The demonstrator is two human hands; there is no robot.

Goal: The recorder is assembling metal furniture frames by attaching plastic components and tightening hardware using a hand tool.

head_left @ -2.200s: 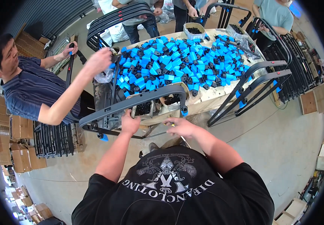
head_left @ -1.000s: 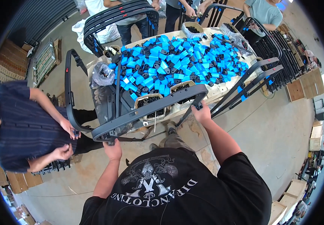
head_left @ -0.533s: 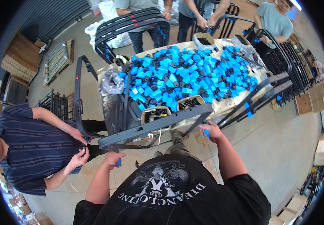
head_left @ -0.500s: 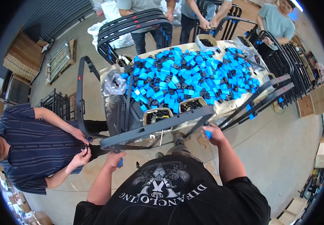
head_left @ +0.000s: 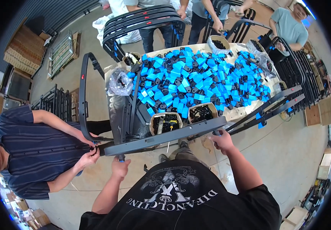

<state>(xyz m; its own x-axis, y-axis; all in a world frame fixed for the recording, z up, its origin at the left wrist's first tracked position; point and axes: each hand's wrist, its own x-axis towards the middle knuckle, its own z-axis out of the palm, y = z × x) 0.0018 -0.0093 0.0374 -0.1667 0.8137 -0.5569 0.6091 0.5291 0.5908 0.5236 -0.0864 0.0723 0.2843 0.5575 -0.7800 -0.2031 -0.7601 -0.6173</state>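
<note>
A black metal tube frame (head_left: pixel 165 137) spans the table's near edge in front of me, its long bar tilted up to the right. My left hand (head_left: pixel 120 168) is closed at the frame's left end, around a blue-and-black plastic piece (head_left: pixel 121 158). At the right end my right hand (head_left: pixel 223 141) grips the frame's dark leg end; its fingers partly hide what is there. Beyond the bar, a box of small black parts (head_left: pixel 156 123) holds a yellow-and-black-handled screwdriver (head_left: pixel 172 123). Another box of black parts (head_left: pixel 202 112) stands beside it.
A large heap of blue-and-black plastic pieces (head_left: pixel 196 78) covers the table. On my left, a person in a striped shirt (head_left: pixel 43 149) handles another black frame (head_left: pixel 84 96). Stacked frames (head_left: pixel 144 25) and more people stand across the table. A clear plastic bag (head_left: pixel 120 82) lies at the left.
Both hands have shifted slightly, and the frame's bar now sits a little lower at its left and higher within the view at its right. The blue piece at my right hand is now hidden.
</note>
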